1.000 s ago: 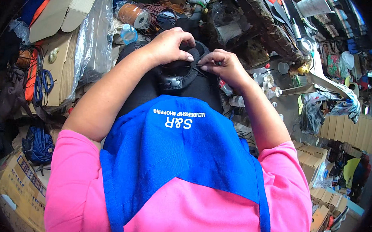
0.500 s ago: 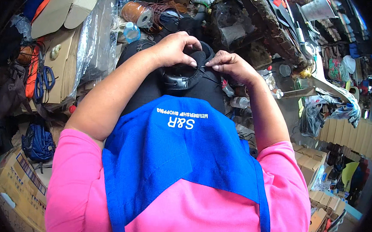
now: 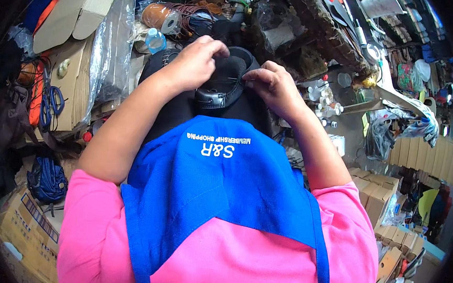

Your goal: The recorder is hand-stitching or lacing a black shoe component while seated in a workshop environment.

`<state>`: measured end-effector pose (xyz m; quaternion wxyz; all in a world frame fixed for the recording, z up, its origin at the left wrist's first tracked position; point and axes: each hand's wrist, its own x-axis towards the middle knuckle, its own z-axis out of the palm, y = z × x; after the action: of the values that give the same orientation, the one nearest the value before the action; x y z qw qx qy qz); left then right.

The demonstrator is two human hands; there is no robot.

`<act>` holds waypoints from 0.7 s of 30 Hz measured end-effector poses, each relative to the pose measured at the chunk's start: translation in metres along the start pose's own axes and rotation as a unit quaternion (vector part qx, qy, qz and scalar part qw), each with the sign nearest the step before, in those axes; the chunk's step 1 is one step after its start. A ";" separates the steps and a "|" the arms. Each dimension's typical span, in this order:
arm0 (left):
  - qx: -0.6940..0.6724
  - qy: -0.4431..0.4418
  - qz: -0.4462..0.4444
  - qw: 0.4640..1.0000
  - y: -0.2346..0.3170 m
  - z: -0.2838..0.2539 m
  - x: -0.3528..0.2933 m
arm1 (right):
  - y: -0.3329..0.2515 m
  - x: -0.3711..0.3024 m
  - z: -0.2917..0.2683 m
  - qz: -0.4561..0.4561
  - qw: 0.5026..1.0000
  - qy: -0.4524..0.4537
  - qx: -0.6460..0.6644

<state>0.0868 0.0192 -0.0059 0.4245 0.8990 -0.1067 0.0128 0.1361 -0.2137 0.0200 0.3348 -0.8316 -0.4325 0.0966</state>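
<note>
A black leather shoe [image 3: 210,99] rests across my dark-trousered lap, its opening facing up. A thin pale line, maybe thread, crosses the opening. At the shoe's far left side is my left hand [image 3: 199,61], fingers curled and closed; whatever they hold is too small to make out. On the right rim, the thumb and fingers of my right hand [image 3: 276,87] come together in a pinch against the shoe's edge. What lies between those fingertips is also too small to name. A blue apron [image 3: 181,185] covers my front below the shoe.
Beyond my knees lie an orange thread spool [image 3: 160,17], a clear plastic bottle [image 3: 155,41] and tangled cords. Flattened cardboard [image 3: 78,10] and blue-handled scissors [image 3: 56,100] are on the left. To the right, small bottles [image 3: 328,102] stand near a cluttered dark bench [image 3: 334,28].
My left hand has moved off the shoe's middle, up and left. My right hand has shifted slightly, still at the right rim. The dark flap between my hands has dropped, uncovering the opening.
</note>
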 end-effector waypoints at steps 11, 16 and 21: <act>-0.024 0.103 0.003 0.994 0.030 0.014 -0.051 | -0.010 -0.029 0.029 -0.008 0.985 0.072 -0.157; 0.021 0.099 0.002 0.995 0.033 0.010 -0.053 | -0.012 -0.013 0.001 0.073 0.997 -0.025 0.007; 0.167 0.085 -0.036 0.982 0.031 0.016 -0.048 | -0.021 -0.027 0.020 0.060 0.989 0.004 -0.132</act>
<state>0.0328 -0.0031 0.0022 0.2758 0.9562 -0.0344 0.0918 0.0974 -0.2168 0.0146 0.2175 -0.8934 -0.3892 0.0557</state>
